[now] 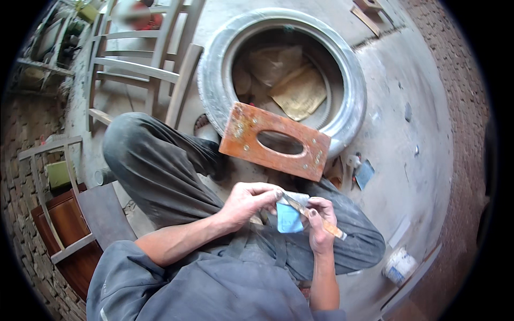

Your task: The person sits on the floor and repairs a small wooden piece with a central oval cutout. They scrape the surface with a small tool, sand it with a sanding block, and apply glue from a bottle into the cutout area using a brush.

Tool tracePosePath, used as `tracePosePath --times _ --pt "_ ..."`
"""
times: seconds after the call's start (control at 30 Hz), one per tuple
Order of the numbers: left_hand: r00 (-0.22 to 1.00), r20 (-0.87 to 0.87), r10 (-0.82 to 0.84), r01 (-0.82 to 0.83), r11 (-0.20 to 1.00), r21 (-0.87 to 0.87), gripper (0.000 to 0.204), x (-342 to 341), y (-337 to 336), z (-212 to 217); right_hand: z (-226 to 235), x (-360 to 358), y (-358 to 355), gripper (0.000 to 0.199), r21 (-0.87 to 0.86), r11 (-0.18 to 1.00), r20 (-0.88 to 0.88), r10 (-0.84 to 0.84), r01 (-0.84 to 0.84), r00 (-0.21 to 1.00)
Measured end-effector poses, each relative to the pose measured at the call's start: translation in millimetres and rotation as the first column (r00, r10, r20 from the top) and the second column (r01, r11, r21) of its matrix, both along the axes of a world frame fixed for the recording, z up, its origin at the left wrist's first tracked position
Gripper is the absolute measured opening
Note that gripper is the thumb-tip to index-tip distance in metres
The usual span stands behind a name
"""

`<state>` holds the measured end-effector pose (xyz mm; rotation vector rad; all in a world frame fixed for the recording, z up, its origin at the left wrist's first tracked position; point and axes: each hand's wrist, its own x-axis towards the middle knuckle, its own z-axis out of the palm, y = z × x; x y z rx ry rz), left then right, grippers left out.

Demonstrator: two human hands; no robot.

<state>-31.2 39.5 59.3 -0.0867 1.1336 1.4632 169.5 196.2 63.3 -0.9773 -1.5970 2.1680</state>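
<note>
Above my lap, my left hand pinches the upper edge of a folded piece of blue sandpaper, whose other face looks pale grey. My right hand closes round a narrow metal-bladed tool with an orange wooden handle; it lies slantwise across the paper, its blade end by my left fingertips. Whether the left fingers also touch the blade I cannot tell. Just beyond both hands, an orange-brown wooden panel with an oval hole leans between my leg and the rim of a dusty grey tyre.
Inside the tyre lie a yellowish sheet and a clear plastic bag. Another blue sandpaper piece rests on the floor to the right. A white tub stands lower right. Wooden chair frames and a brown panel are on the left.
</note>
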Motion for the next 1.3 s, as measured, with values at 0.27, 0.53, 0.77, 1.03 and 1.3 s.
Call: tracePosePath --times 0.27,0.53,0.77,1.03,1.3 --pt "0.994 0.053 -0.092 0.090 0.995 0.045 0.030 -4 -1 0 9 -11 -23 0.033 -0.062 0.998 -0.001 -0.028 0.027 1.000" --pt "0.947 0.289 -0.142 0.096 0.981 0.167 0.035 -17 2 13 32 -23 -20 0.017 0.552 0.831 0.026 0.071 -0.073 0.997" --pt "0.987 0.163 -0.016 -0.001 0.995 0.104 0.028 -16 -3 14 39 -29 -20 0.030 -0.478 0.873 0.016 -0.103 0.098 0.995" --pt "0.989 0.056 0.136 -0.144 0.971 0.191 0.017 9 -5 -9 21 -29 -42 0.027 0.068 0.993 0.019 -0.094 0.092 0.995" --pt "0.982 -0.100 0.157 -0.134 0.968 0.210 0.012 -6 -4 -2 35 -42 -26 0.046 -0.704 0.687 0.108 -0.144 0.178 0.984"
